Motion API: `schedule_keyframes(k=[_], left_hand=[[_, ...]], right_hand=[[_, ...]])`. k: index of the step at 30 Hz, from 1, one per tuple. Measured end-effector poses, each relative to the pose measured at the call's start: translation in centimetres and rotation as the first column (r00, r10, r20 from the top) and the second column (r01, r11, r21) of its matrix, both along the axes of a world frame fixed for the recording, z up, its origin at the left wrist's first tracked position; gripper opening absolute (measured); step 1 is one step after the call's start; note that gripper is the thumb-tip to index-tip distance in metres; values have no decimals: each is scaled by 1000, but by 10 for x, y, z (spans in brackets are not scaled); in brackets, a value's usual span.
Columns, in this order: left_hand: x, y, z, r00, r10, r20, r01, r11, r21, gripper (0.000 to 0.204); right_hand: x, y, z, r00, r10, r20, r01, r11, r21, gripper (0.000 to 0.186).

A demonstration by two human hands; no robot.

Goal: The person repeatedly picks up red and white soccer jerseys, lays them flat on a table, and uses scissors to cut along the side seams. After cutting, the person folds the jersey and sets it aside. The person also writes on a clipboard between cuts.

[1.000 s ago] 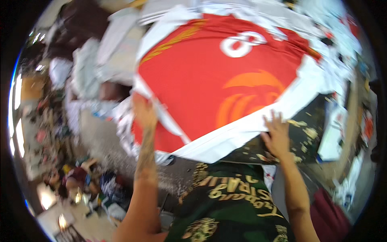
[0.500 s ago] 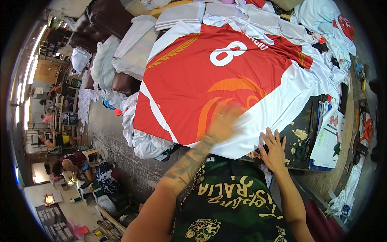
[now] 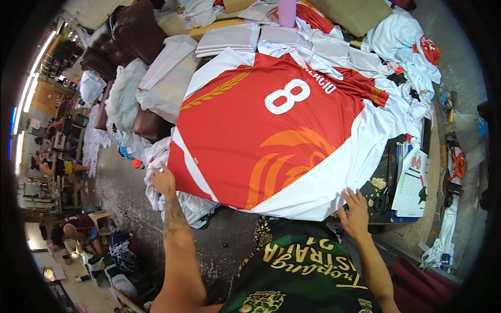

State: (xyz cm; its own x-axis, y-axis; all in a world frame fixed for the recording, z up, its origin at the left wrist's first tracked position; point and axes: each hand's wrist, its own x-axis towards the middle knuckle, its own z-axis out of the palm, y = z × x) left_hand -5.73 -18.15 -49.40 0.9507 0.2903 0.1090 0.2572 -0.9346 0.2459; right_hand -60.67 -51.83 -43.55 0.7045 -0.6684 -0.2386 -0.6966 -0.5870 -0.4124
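In the head view, the red and white shirt [image 3: 235,125] lies spread on the desk [image 3: 374,211], ahead of and between the fingers of both hands. The left hand [image 3: 164,181] is at its left edge, beside the white cloth pile [image 3: 194,209]; I cannot tell whether those fingers pinch anything. The right hand [image 3: 356,215] has its fingers slightly apart, at the white near edge. The thin cloth looks light, limp and rather slippery, easily creased; the edges nearest the fingers seem the best holds.
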Motion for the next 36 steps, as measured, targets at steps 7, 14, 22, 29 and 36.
schedule_keyframes(k=[7,14,22,29,36], left_hand=[[-28,28,-63,859,-505,-88,512,845,155,86],[-62,-14,-71,789,-611,-65,614,785,82,90],[-296,-202,-6,-67,-989,129,977,-91,-192,74],[-456,-340,57,-570,-815,105,632,-516,-578,36],[-539,-422,63,-580,-809,94,563,-481,-672,25]], right_hand=[[19,11,0,962,82,-262,-61,994,86,62],[-15,9,-6,990,-20,-140,19,1000,-10,60],[-207,-120,19,558,-789,258,830,538,-148,22],[-290,-236,-2,641,-708,295,767,605,-215,35],[-269,-270,-16,721,-688,82,670,662,-336,25]])
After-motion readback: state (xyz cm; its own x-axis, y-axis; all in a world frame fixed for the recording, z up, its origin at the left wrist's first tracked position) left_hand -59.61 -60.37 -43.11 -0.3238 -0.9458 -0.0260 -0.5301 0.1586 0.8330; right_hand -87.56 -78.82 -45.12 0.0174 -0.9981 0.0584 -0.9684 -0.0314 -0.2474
